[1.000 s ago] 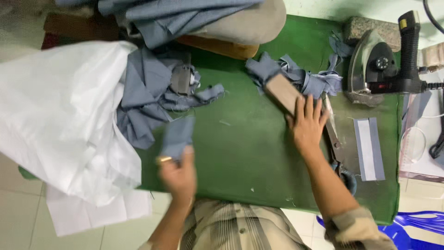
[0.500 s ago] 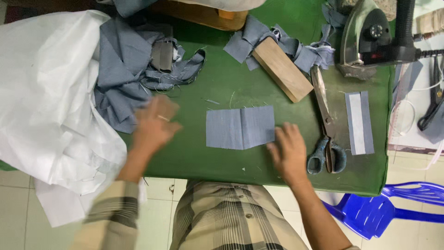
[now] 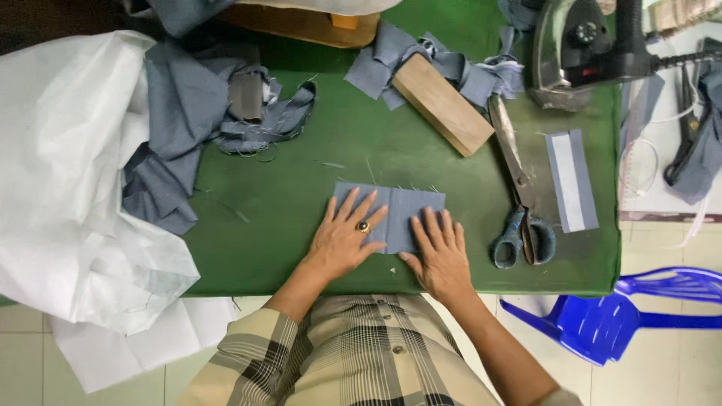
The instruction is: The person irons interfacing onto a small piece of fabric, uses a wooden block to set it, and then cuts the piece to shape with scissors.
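A small rectangular grey-blue fabric piece [image 3: 410, 208] lies flat on the green table [image 3: 301, 218] near its front edge. My left hand [image 3: 344, 237], with a ring on one finger, presses flat on the piece's left half, fingers spread. On the right half rests my right hand [image 3: 440, 254], also flat with fingers apart. Neither hand grips anything.
Large scissors [image 3: 519, 203] lie just right of my hands, a wooden block [image 3: 442, 114] behind them among grey scraps [image 3: 391, 56]. An iron [image 3: 575, 49] sits back right, a grey strip [image 3: 571, 179] beside it. Grey fabric pile [image 3: 180, 128] and white sheeting [image 3: 68, 180] fill the left. Blue chair [image 3: 617, 319] lower right.
The fabric piece went from my left hand onto the table before me. Both hands have come together and now press flat on it.
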